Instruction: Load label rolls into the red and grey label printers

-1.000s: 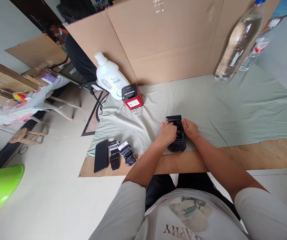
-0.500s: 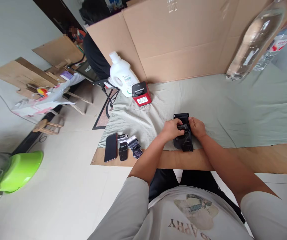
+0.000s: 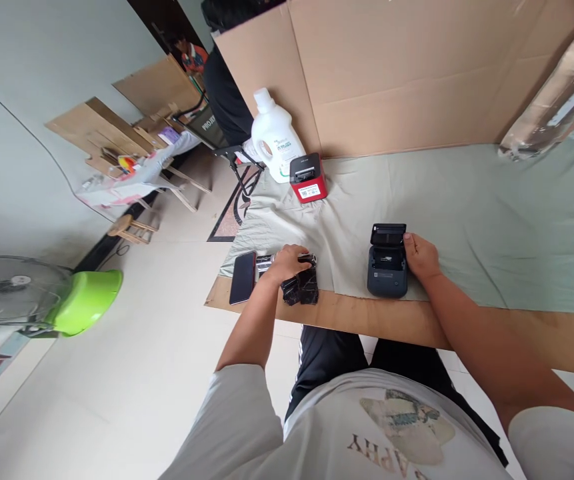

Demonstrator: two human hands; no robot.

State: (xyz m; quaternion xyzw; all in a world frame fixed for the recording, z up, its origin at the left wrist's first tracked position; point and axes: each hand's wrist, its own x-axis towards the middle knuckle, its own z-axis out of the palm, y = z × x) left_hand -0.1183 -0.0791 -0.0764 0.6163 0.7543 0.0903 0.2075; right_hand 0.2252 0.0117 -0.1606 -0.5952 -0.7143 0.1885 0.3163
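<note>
A small dark portable label printer (image 3: 387, 283) lies on the cloth near the table's front edge, its lid (image 3: 388, 234) flipped up and its inner compartment exposed. My right hand (image 3: 421, 257) grips the right side by the lid, thumb on the edge. Well to the left, my left hand (image 3: 288, 262) is closed on a paper roll (image 3: 309, 259), whose black strip (image 3: 309, 288) hangs toward the front edge. A second black strip (image 3: 291, 291) shows beside it under the hand. Part of another white-and-black roll (image 3: 265, 262) sticks out left of my fingers. Nearest to it lies a phone (image 3: 243, 277).
A red and black box-shaped printer (image 3: 309, 179) stands before a white detergent jug (image 3: 277, 137). Cardboard (image 3: 407, 73) walls the back. A large clear bottle (image 3: 551, 93) stands at the right. A fan (image 3: 11, 290) and a green basin (image 3: 91, 303) are on the left; a person (image 3: 194, 57) is in the background.
My left hand has moved left from the printer to the rolls, carrying a roll with its black strip. The printer's compartment is now uncovered. My right hand stays at its side. The view has shifted.
</note>
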